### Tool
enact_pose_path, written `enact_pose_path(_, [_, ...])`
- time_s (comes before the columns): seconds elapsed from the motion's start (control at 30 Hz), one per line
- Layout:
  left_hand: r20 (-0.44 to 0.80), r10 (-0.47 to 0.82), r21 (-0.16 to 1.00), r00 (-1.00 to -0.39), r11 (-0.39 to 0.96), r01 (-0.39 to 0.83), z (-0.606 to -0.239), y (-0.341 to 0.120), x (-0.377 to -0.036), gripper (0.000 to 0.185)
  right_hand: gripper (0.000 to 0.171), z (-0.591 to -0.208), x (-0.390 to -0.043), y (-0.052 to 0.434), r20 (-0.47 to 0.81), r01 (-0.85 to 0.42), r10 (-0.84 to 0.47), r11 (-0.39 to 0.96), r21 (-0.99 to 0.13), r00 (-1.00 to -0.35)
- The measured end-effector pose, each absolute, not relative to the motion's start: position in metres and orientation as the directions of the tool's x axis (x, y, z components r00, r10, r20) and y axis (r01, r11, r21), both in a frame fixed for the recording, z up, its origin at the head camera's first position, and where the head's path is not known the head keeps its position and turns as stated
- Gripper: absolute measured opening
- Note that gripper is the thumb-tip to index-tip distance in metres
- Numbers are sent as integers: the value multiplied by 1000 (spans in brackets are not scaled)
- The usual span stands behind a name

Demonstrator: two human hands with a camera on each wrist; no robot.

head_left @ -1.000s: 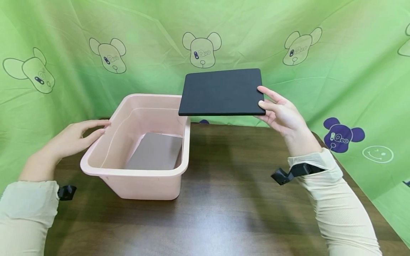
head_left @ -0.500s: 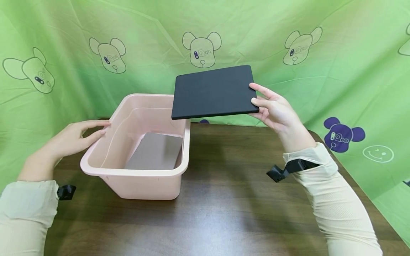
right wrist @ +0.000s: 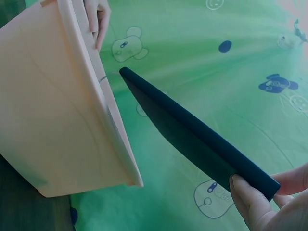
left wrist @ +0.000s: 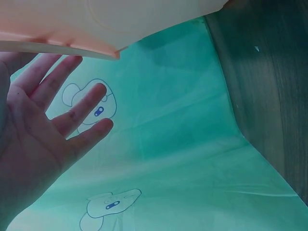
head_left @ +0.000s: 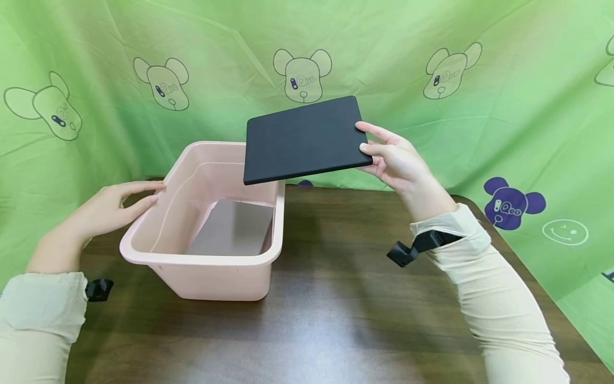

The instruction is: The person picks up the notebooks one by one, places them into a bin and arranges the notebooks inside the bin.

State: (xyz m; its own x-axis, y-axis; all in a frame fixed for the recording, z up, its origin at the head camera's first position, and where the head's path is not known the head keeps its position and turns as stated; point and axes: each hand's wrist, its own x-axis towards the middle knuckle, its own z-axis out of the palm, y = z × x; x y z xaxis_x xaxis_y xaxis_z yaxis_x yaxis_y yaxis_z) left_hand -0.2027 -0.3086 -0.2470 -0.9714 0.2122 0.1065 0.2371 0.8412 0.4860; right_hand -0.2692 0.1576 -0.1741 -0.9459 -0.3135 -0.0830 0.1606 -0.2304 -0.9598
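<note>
Your right hand (head_left: 400, 162) sits right of centre in the head view and pinches the right edge of the black pad (head_left: 304, 140), thumb on top and fingers beneath. The right wrist view confirms this grip at the lower right of the frame: the thumb (right wrist: 248, 202) presses on the corner of the pad (right wrist: 192, 137), and other fingertips show behind that corner. The pad is held in the air, tilted, with its left side lower. Its left portion hangs above the far right corner of the pink bin (head_left: 148, 257), apart from the rim.

Your left hand (head_left: 112, 205) is at the left of the head view. Its grip is spread: the fingers are extended and rest against the left rim of the bin, holding nothing. In the left wrist view the hand (left wrist: 36, 139) fills the lower left of the frame, with the fingers straight and slightly apart below the bin's edge (left wrist: 57, 45).

The bin stands on the dark wooden counter (head_left: 336, 320), left of centre. A grey flat sheet (head_left: 235, 229) lies on the bin's floor. A green cloth (head_left: 503, 80) printed with bear outlines hangs behind the counter and fills the upper part of the frame.
</note>
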Motion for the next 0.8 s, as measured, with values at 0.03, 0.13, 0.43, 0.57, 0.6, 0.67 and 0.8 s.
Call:
enact_pose_path(0.03, [101,206,487,-973,843,229,-247,-308,-202,44,59,-174,-270,156,-88,162,-311,-222,-961,-946])
enact_pose_path(0.13, [93,203,489,-975,843,223,-246,-308,-202,45,57,-173,-271,151,-106,174,-303,-208,-963,-947])
enact_pose_path(0.43, [85,199,496,-976,841,215,-247,-308,-203,45,56,-172,-281,137,-143,197,-295,-162,-967,-945])
enact_pose_path(0.57, [89,207,496,-974,839,223,-247,-308,-202,45,56,-172,-287,129,-149,200,-294,-151,-968,-944])
enact_pose_path(0.6, [91,211,496,-973,838,228,-247,-308,-202,45,55,-172,-287,127,-150,202,-294,-152,-968,-944])
enact_pose_path(0.67, [91,210,494,-974,839,227,-247,-308,-203,45,55,-172,-289,123,-152,202,-298,-146,-968,-942])
enact_pose_path(0.8, [84,208,493,-975,841,222,-247,-308,-203,45,54,-171,-291,117,-159,203,-295,-123,-971,-942])
